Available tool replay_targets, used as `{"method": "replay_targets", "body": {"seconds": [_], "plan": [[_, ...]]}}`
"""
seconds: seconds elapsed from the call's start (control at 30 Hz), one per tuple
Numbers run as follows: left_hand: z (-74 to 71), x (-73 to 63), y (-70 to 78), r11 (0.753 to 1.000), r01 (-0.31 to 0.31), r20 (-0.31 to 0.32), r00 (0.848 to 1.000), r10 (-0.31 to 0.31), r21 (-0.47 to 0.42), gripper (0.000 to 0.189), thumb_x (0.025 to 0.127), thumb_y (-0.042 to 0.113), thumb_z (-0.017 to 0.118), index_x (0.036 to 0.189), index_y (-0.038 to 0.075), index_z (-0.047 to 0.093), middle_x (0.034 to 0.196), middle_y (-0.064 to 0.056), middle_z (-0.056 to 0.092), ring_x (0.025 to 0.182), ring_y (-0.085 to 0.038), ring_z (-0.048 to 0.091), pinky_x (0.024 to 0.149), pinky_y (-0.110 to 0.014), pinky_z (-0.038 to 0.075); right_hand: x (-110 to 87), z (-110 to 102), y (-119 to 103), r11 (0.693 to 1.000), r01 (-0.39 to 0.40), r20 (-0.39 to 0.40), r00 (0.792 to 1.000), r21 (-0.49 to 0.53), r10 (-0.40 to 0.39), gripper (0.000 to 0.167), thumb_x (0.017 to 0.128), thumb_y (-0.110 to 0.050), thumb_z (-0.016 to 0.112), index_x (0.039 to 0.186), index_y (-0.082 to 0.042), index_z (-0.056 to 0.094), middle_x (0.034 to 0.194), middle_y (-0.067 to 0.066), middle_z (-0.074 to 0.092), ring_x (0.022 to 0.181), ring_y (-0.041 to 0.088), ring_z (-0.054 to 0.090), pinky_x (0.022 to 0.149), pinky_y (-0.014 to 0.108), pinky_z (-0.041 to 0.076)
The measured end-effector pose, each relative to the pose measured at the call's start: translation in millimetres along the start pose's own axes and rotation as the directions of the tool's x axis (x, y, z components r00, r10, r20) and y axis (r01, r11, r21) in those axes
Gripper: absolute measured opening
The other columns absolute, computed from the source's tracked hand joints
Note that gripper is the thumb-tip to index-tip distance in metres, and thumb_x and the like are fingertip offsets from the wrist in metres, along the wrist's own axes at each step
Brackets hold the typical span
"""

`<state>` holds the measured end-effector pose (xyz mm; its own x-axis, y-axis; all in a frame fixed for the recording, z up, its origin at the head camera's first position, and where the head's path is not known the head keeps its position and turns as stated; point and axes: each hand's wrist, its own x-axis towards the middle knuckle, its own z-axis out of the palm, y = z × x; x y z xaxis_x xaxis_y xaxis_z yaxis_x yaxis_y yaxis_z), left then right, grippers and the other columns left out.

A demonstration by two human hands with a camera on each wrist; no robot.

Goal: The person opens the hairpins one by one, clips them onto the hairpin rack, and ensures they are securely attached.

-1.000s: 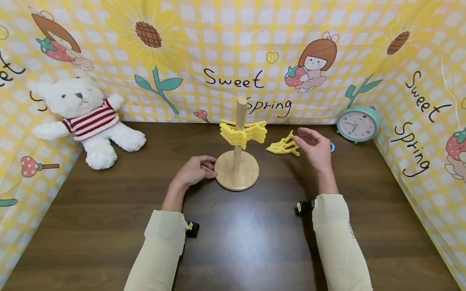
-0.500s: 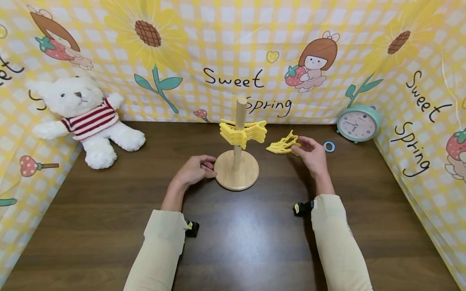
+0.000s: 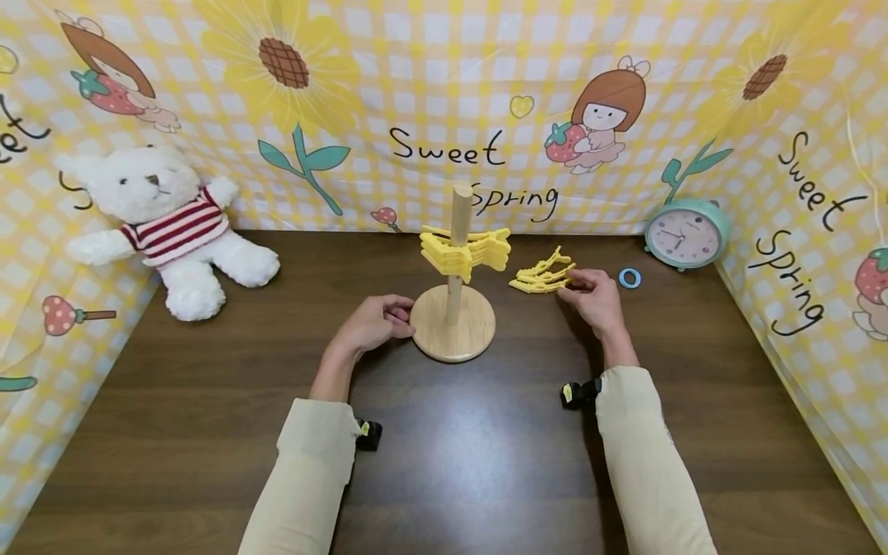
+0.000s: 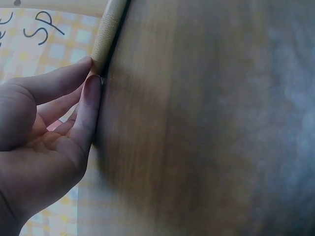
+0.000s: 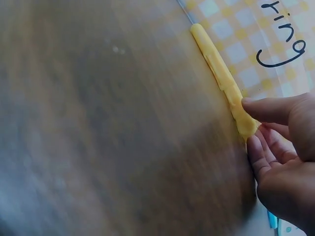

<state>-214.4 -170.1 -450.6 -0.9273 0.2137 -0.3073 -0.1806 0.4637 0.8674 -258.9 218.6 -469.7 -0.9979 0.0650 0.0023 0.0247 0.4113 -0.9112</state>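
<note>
A wooden stand (image 3: 453, 339) with a round base and an upright post carries a stack of yellow plastic pieces (image 3: 465, 250) around its post. At the base's left side my left hand (image 3: 371, 324) holds the rim between thumb and fingers; the left wrist view has the rim ending at those fingertips. Right of the stand, more thin, branching yellow pieces (image 3: 541, 277) lie in a small pile on the table. My right hand (image 3: 595, 299) pinches the near right end of a yellow piece (image 5: 221, 73) there, thumb and finger on either side of its rounded tip.
Beyond the right hand lies a light blue ring (image 3: 630, 278). A mint-green alarm clock (image 3: 685, 235) stands in the back right corner. A white teddy bear (image 3: 173, 231) in a striped top sits at the back left. Checked yellow cloth (image 3: 361, 69) walls the table (image 3: 444, 478) on three sides.
My right hand has come slightly nearer and down to the yellow pile, taking hold of a piece's end. The blue ring has come fully into sight. My left hand stays at the base.
</note>
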Motion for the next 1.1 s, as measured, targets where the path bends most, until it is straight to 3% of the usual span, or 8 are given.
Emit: {"method": "replay_targets", "body": {"seconds": [0.17, 0.33, 0.47, 0.6, 0.7, 0.87, 1.1], "plan": [[-1.0, -1.0, 2.5, 1.0, -0.001, 0.002, 1.0, 0.001, 0.004, 0.051, 0.088, 0.004, 0.076, 0.136, -0.002, 0.058, 0.11, -0.015, 0.058, 0.093, -0.024, 0.057, 0.08, -0.029, 0.047, 0.9, 0, -4, 0.994, -0.029, 0.024, 0.999, -0.104, 0.032, 0.044, 0.093, 0.001, 0.07, 0.134, 0.011, 0.059, 0.139, 0.027, 0.04, 0.119, 0.039, 0.055, 0.098, 0.038, 0.048], [-1.0, 0.3, 2.9, 1.0, -0.002, 0.008, 1.0, 0.002, 0.002, 0.052, 0.088, 0.003, 0.075, 0.137, -0.003, 0.058, 0.11, -0.016, 0.058, 0.092, -0.023, 0.056, 0.079, -0.028, 0.046, 0.3, -1, -6, 0.988, -0.039, 0.032, 0.998, -0.148, 0.044, 0.043, 0.092, 0.0, 0.071, 0.133, 0.007, 0.061, 0.133, 0.027, 0.055, 0.119, 0.039, 0.058, 0.099, 0.048, 0.047], [-0.3, 0.4, 2.5, 1.0, 0.001, 0.008, 1.0, -0.001, -0.002, 0.051, 0.088, 0.003, 0.076, 0.136, -0.002, 0.058, 0.109, -0.015, 0.058, 0.091, -0.023, 0.056, 0.078, -0.028, 0.046, -0.5, -2, -6, 0.988, -0.036, 0.028, 0.999, -0.148, 0.04, 0.042, 0.092, -0.005, 0.073, 0.131, 0.005, 0.063, 0.126, 0.026, 0.063, 0.115, 0.036, 0.06, 0.091, 0.038, 0.05], [-0.6, -0.1, 1.7, 1.0, 0.001, 0.006, 1.0, -0.002, 0.004, 0.051, 0.088, 0.003, 0.076, 0.136, -0.002, 0.058, 0.109, -0.015, 0.058, 0.092, -0.023, 0.057, 0.079, -0.028, 0.047, -0.8, -1, -5, 0.998, -0.027, 0.021, 0.999, -0.053, 0.028, 0.04, 0.092, -0.004, 0.072, 0.13, 0.007, 0.063, 0.124, 0.026, 0.062, 0.108, 0.031, 0.059, 0.077, 0.022, 0.048], [0.6, 0.5, 2.5, 1.0, 0.001, 0.004, 1.0, -0.001, 0.005, 0.051, 0.088, 0.004, 0.076, 0.136, -0.001, 0.058, 0.109, -0.014, 0.059, 0.093, -0.024, 0.057, 0.079, -0.029, 0.047, -0.5, -2, -6, 1.0, -0.009, 0.01, 1.0, 0.006, 0.009, 0.039, 0.091, -0.003, 0.072, 0.128, 0.008, 0.064, 0.122, 0.027, 0.062, 0.102, 0.022, 0.06, 0.072, 0.017, 0.047], [-0.4, 0.0, 4.0, 1.0, 0.007, 0.004, 1.0, -0.007, 0.005, 0.05, 0.088, 0.004, 0.076, 0.136, 0.0, 0.059, 0.109, -0.013, 0.059, 0.093, -0.024, 0.057, 0.08, -0.03, 0.047, 0.5, 1, -8, 0.996, 0.023, -0.001, 1.0, 0.084, -0.023, 0.041, 0.09, -0.007, 0.076, 0.126, 0.009, 0.065, 0.12, 0.027, 0.063, 0.093, 0.008, 0.061, 0.073, 0.016, 0.049], [-1.8, -1.3, 2.2, 1.0, 0.017, 0.001, 1.0, -0.017, 0.003, 0.051, 0.088, 0.004, 0.076, 0.136, -0.001, 0.059, 0.109, -0.014, 0.059, 0.092, -0.024, 0.057, 0.079, -0.029, 0.047, -5.1, 4, -29, 0.983, 0.088, -0.025, 0.996, 0.162, -0.085, 0.041, 0.09, -0.002, 0.075, 0.125, 0.015, 0.062, 0.123, 0.032, 0.061, 0.093, 0.009, 0.059, 0.08, 0.015, 0.049]]}}
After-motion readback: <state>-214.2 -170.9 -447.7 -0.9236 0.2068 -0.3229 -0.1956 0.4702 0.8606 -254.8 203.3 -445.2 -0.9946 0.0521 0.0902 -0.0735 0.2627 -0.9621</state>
